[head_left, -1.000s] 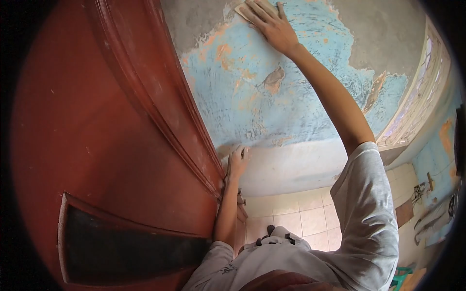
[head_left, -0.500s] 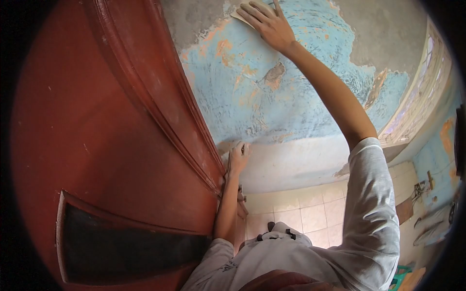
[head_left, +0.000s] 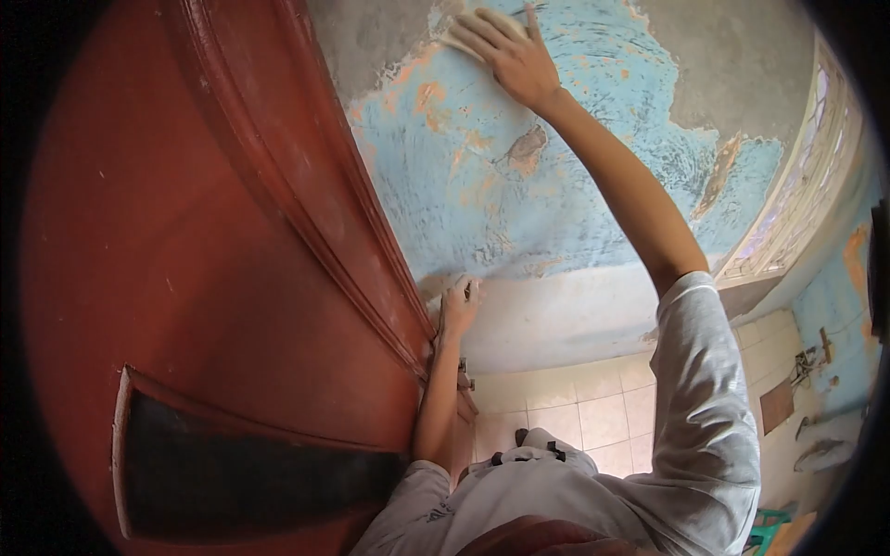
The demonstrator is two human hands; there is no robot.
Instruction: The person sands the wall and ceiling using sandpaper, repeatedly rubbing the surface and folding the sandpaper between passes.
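My right hand (head_left: 519,61) lies stretched out high on the wall (head_left: 445,176), pressing a pale sheet of sandpaper (head_left: 461,44) flat against the surface. Flaking light-blue paint with orange spots and scratches surrounds it, and bare grey plaster borders the blue. Lower down, my left hand (head_left: 461,298) is closed in a loose fist near the wall beside the red-brown door frame (head_left: 357,208). A dark spot shows between its curled fingers; what they hold, if anything, cannot be made out.
A red door panel (head_left: 185,241) with a dark inset (head_left: 250,454) fills the left. At right are a window grille (head_left: 788,199) and a brown patch (head_left: 776,406). Light floor tiles (head_left: 579,422) lie below, with a green plastic item (head_left: 769,532) at the lower right.
My right hand and the sandpaper have shifted slightly down the wall. My left hand stays at about the same place, still closed.
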